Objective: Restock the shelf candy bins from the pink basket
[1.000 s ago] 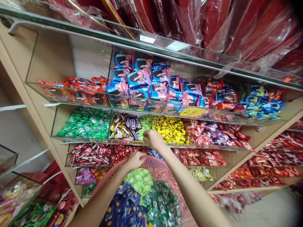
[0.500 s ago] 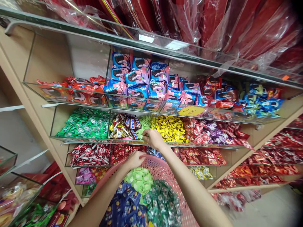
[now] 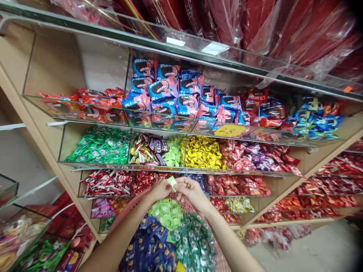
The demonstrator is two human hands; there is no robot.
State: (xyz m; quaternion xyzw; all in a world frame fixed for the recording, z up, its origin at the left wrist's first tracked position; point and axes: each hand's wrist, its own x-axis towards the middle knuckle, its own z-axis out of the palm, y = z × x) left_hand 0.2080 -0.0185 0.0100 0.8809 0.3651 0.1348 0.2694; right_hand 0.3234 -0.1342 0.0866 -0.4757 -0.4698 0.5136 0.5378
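Note:
Just above the far rim of a pink perforated basket (image 3: 129, 209), both my hands meet around one small light-green wrapped candy (image 3: 171, 183). My left hand (image 3: 160, 190) is closed with its fingertips at the candy's left edge. Thumb and fingers of my right hand (image 3: 189, 191) pinch it from the other side. Inside the basket, light-green candies (image 3: 166, 213) lie at the far end in rows. Dark-blue packets (image 3: 151, 245) fill the left and dark-green wrapped candies (image 3: 194, 241) the right. Loose light-green candies (image 3: 172, 151) sit in a shelf compartment beyond my hands.
Glass-fronted shelves hold green candies (image 3: 98, 147), Snickers bars (image 3: 155, 145), yellow candies (image 3: 202, 153) and red packets (image 3: 107, 183). Blue-and-pink cookie packs (image 3: 163, 90) are stacked higher, above a yellow tag (image 3: 230, 130) reading 28. Red plastic-wrapped items (image 3: 224, 19) overhang at the top.
My right hand has come down from the light-green candy compartment to my left hand. A light-green candy now shows between both hands' fingers. The view has shifted slightly.

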